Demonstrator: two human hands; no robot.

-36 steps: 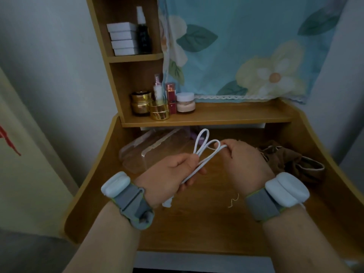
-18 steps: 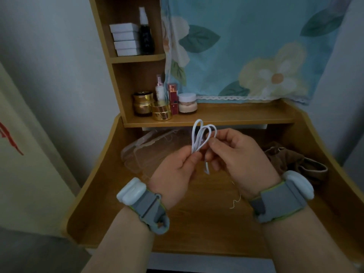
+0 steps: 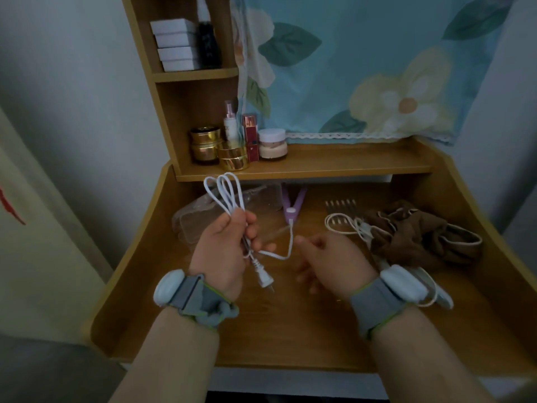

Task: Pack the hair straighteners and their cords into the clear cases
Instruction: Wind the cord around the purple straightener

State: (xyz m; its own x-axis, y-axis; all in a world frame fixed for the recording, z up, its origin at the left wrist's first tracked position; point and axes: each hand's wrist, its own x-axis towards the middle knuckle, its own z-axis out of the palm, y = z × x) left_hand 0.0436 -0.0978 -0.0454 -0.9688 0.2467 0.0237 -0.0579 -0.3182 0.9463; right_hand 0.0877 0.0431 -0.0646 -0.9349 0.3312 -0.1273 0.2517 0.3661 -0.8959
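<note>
I read this as cord-bundling: left hand (image 3: 225, 251) grips the looped white cord (image 3: 223, 193); right hand (image 3: 328, 257) loosely curled, empty. Purple straightener (image 3: 291, 205) lies on table (image 3: 290, 330) by clear cases (image 3: 197, 219). Next: tuck both in.

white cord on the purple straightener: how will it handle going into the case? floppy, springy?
Likely floppy: the slack of the white cord sags between the left hand and the purple straightener. Probably a bit springy, since the loops fan apart above the grip. The plug dangles and may swing.
</note>
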